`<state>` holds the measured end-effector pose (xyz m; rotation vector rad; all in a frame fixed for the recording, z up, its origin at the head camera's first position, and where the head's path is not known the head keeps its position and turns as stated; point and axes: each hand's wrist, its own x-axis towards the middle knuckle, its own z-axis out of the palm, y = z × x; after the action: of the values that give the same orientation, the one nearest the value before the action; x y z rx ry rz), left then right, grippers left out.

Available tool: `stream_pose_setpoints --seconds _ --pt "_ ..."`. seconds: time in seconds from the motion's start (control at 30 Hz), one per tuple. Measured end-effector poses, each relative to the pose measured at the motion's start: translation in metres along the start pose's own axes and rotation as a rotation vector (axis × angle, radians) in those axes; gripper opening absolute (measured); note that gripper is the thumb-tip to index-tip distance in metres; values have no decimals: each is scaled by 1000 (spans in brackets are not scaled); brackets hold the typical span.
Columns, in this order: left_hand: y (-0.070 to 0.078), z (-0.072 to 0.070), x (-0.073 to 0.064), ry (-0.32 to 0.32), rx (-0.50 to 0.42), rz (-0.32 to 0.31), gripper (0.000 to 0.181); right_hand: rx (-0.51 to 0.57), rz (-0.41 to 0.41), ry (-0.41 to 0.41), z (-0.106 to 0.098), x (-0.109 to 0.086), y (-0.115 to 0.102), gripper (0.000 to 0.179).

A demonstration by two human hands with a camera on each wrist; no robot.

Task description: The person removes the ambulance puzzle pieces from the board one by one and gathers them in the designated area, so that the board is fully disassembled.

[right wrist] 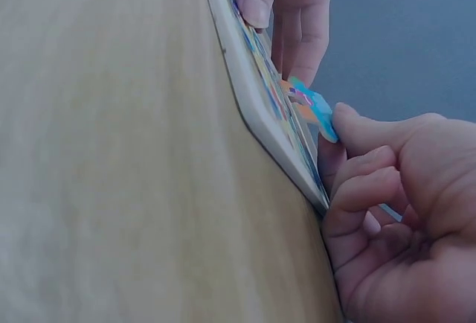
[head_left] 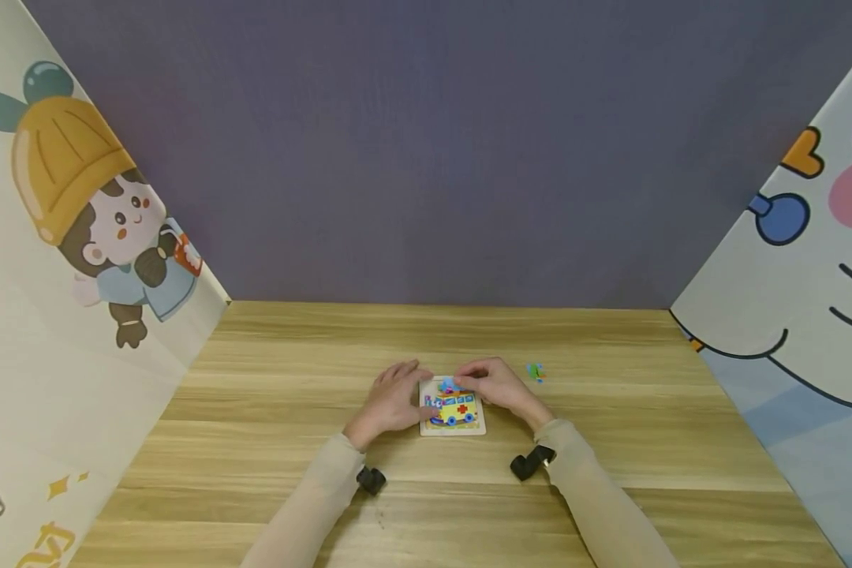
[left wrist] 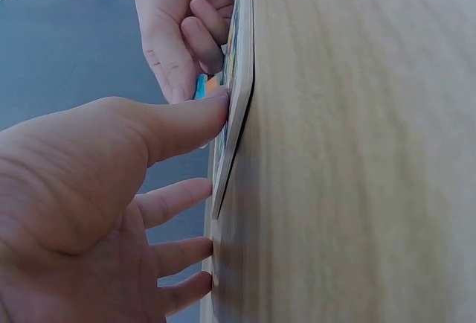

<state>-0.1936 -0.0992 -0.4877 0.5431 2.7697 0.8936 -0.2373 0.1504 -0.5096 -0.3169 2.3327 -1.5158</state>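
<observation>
A square wooden puzzle board (head_left: 461, 432) with a yellow ambulance picture lies on the table between both hands. My left hand (head_left: 394, 401) is at its left side. The thumb (left wrist: 197, 118) presses on the board's face, and the other fingers stretch past its edge with their tips near the tabletop. Between thumb and fingertips, my right hand (head_left: 500, 388) pinches a blue and orange puzzle piece (right wrist: 316, 107). That piece is tilted over the upper part of the board, with its orange end close to the surface. The right hand's remaining fingers are curled beside the board's edge.
A small green and blue puzzle piece (head_left: 536, 371) lies on the wooden table (head_left: 291, 371), to the right of the right hand. A dark panel (head_left: 426, 158) rises behind the table, with cartoon-printed walls at both sides. Black wrist cameras (head_left: 531, 462) sit close above the tabletop.
</observation>
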Motion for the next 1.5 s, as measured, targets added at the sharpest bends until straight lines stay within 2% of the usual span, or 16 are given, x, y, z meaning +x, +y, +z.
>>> stream_pose_setpoints --seconds 0.47,0.9,1.27,1.5 --pt "0 1 2 -11 20 -20 65 74 -4 -31 -3 -3 3 35" --pt "1 1 1 -13 24 -20 65 49 -32 -46 -12 -9 6 39" --pt "2 0 1 -12 4 -18 66 179 51 -44 -21 -16 8 40" --pt "0 1 1 -5 10 -14 65 176 61 -33 -27 -20 9 41"
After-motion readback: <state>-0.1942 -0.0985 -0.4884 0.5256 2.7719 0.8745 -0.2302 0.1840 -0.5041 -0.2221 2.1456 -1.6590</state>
